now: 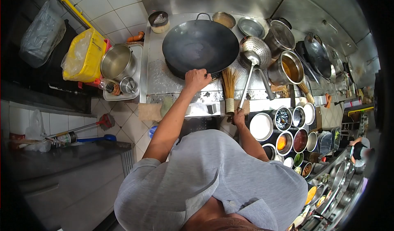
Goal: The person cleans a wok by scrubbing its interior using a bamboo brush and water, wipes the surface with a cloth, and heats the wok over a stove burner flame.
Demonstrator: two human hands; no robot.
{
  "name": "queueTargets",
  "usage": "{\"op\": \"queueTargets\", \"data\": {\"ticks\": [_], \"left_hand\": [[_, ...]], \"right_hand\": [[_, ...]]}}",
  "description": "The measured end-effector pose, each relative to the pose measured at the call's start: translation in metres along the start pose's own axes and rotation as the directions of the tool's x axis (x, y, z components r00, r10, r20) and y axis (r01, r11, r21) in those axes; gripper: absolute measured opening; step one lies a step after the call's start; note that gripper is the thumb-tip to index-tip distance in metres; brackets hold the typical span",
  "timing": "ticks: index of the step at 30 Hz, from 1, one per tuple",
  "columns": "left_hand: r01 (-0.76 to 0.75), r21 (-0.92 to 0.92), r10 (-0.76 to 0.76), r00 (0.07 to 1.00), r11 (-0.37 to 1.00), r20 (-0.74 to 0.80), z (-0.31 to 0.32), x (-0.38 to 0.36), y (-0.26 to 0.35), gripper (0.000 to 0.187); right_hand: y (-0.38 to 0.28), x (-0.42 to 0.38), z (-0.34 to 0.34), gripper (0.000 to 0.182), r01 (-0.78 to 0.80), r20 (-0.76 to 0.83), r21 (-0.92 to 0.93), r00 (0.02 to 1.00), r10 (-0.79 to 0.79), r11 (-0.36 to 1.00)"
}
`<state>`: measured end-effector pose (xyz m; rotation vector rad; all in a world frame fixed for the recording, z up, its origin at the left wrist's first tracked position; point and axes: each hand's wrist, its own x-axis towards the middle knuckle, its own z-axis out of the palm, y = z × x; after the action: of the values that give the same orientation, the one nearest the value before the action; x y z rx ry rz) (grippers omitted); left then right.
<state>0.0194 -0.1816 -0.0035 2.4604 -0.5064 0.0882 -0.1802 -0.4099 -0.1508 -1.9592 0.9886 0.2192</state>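
Observation:
A large dark wok [200,44] sits on the stove, its bowl turned up and a loop handle at the far rim. My left hand [198,80] is closed on the wok's near edge; the exact grip is partly hidden by my fingers. Low and to the right, my right hand [239,117] is closed round the lower end of a long-handled ladle [247,80]. The ladle's bowl rests over a perforated strainer [259,49]. Between my hands lies a bamboo wok brush [230,91], its bound end close to my right hand.
A pot of brown liquid [290,69] and a lidded pot [280,35] stand right of the strainer. Several seasoning containers [261,126] fill the right side. At left are a steel pot [118,61] on a tray and a yellow bin [84,54]. Another person [361,151] is far right.

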Motion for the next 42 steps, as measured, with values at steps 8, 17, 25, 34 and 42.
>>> {"op": "queueTargets", "data": {"ticks": [8,17,25,34,42], "left_hand": [[0.001,0.002,-0.001,1.000,1.000,0.016,-0.004,-0.001,0.002,0.027],[-0.008,0.001,0.008,1.000,1.000,0.004,-0.003,-0.002,0.002,0.027],[-0.005,-0.001,0.005,1.000,1.000,-0.009,-0.001,-0.001,0.001,0.027],[-0.009,-0.013,0.009,1.000,1.000,-0.007,-0.002,-0.002,0.001,0.027],[-0.012,0.006,0.012,1.000,1.000,-0.017,-0.003,-0.002,0.003,0.027]], "right_hand": [[0.035,0.028,0.016,0.034,0.123,-0.059,-0.047,0.990,-0.126,0.991],[0.008,0.007,0.003,0.043,0.016,-0.010,-0.050,1.000,-0.016,0.999],[0.004,0.004,0.002,0.043,-0.013,-0.006,-0.029,1.000,0.013,0.999],[0.026,0.024,0.012,0.045,0.035,-0.033,-0.082,0.999,-0.038,0.996],[0.009,0.009,0.003,0.043,-0.010,-0.005,-0.044,1.000,0.010,0.999]]}}
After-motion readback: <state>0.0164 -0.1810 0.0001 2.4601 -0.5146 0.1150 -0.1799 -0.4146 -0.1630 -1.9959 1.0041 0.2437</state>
